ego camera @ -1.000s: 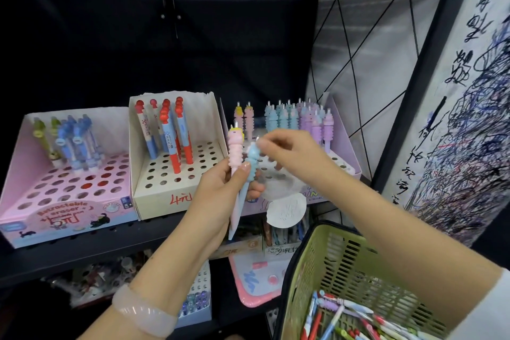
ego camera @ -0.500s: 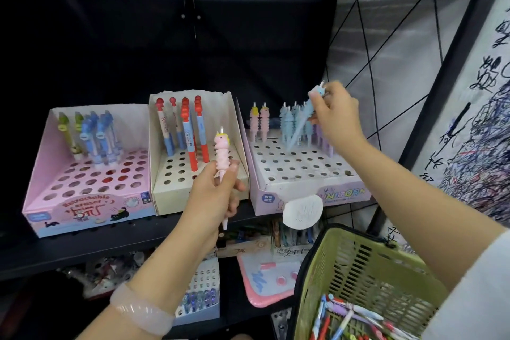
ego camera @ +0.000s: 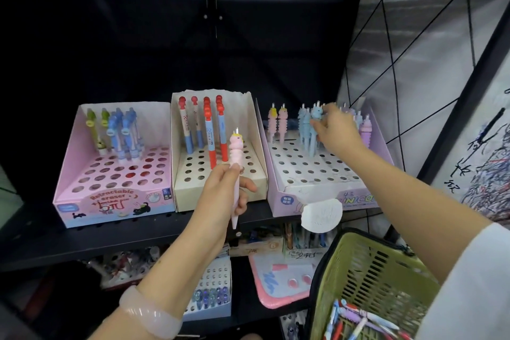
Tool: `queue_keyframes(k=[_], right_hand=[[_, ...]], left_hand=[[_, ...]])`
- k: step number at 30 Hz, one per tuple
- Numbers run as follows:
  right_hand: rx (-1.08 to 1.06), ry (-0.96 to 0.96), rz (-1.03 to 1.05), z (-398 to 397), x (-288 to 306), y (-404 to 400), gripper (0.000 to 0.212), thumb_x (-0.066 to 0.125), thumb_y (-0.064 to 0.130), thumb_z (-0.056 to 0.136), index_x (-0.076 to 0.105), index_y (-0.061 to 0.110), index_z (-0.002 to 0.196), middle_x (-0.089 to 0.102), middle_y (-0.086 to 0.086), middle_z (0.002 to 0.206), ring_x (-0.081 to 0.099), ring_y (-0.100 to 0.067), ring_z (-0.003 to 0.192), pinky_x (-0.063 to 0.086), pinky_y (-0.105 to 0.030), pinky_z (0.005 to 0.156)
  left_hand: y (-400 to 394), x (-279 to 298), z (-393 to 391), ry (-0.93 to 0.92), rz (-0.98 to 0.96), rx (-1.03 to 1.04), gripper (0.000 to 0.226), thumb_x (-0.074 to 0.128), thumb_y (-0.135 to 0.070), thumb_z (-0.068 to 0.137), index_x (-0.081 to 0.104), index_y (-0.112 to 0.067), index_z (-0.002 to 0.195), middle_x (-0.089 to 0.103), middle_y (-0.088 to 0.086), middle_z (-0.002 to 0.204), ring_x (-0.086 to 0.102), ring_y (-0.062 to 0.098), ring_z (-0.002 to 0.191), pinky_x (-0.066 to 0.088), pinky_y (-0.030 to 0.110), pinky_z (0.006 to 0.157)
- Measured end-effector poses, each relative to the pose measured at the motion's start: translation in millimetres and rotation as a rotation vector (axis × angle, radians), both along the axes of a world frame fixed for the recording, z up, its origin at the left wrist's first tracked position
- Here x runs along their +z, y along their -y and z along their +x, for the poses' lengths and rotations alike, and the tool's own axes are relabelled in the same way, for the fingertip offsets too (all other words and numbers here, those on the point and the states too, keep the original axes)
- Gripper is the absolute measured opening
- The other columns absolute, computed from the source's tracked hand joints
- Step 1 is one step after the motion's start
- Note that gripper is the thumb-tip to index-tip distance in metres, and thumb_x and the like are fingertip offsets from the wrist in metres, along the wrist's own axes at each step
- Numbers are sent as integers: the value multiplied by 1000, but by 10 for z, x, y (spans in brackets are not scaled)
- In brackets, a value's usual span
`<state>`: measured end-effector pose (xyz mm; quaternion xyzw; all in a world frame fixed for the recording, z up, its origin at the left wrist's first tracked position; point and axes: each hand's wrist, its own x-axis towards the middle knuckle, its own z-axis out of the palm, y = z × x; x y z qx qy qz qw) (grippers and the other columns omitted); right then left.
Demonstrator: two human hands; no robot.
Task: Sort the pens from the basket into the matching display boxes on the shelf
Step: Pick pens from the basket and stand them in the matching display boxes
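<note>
My left hand (ego camera: 225, 188) grips a pink unicorn pen (ego camera: 236, 154) upright in front of the cream display box (ego camera: 220, 193). My right hand (ego camera: 335, 130) pinches a blue unicorn pen (ego camera: 315, 127) that stands among other blue pens at the back of the lilac unicorn box (ego camera: 317, 188). Pink, blue and purple unicorn pens fill that box's back rows. The pink eraser box (ego camera: 110, 201) on the left holds green and blue pens. The green basket (ego camera: 369, 279) at the lower right holds several mixed pens (ego camera: 356, 323).
The three boxes stand side by side on a black shelf (ego camera: 82, 240). A round white tag (ego camera: 321, 215) hangs off the unicorn box's front. Below the shelf lie more stationery boxes and a pink pad (ego camera: 278, 281). A scribbled test paper (ego camera: 485, 174) covers the right wall.
My right hand took the blue unicorn pen from beside my left hand, carried it to the back of the unicorn box and lowered it upright among the blue pens. My left hand stayed with the pink pen.
</note>
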<state>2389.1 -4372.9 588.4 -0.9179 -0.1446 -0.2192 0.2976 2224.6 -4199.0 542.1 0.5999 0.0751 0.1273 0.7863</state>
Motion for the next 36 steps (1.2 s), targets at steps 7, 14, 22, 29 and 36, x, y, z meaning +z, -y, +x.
queue_keyframes(k=[7, 14, 22, 29, 36], right_hand=[[-76, -58, -63, -188, -160, -102, 36, 55, 17, 92, 42, 1, 122, 61, -19, 101, 57, -31, 84, 45, -35, 68], [440, -194, 273, -834, 90, -616, 29, 56, 35, 90, 61, 15, 111, 64, 4, 97, 59, -10, 87, 49, -21, 79], [389, -77, 387, -729, 266, -733, 20, 55, 23, 92, 58, 8, 106, 70, -12, 85, 65, -23, 76, 52, -25, 70], [53, 177, 417, -155, 516, -416, 28, 56, 27, 91, 52, 8, 111, 60, 2, 85, 57, -16, 78, 44, -28, 71], [-34, 224, 431, 99, 549, -328, 26, 51, 24, 94, 49, 6, 113, 54, 3, 68, 52, -12, 60, 41, -26, 61]], left_hand=[[-49, -23, -60, 31, 65, 16, 15, 41, -12, 97, 55, -19, 96, 64, -4, 62, 44, 6, 47, 36, 18, 42], [-26, 30, -62, 68, 72, 33, 13, 43, -12, 96, 54, -17, 101, 64, -7, 61, 46, 5, 47, 39, 18, 44], [-165, 58, -82, 137, 445, 61, 27, 46, -15, 95, 50, -33, 114, 60, -17, 109, 53, -10, 98, 43, 8, 76], [-344, 60, -55, 175, 606, 14, 31, 47, -15, 95, 47, -35, 118, 54, -17, 121, 48, -3, 115, 38, 8, 91], [-373, 66, 18, 169, 584, -16, 33, 49, -14, 94, 48, -40, 114, 54, -17, 122, 47, 4, 118, 43, 1, 65]])
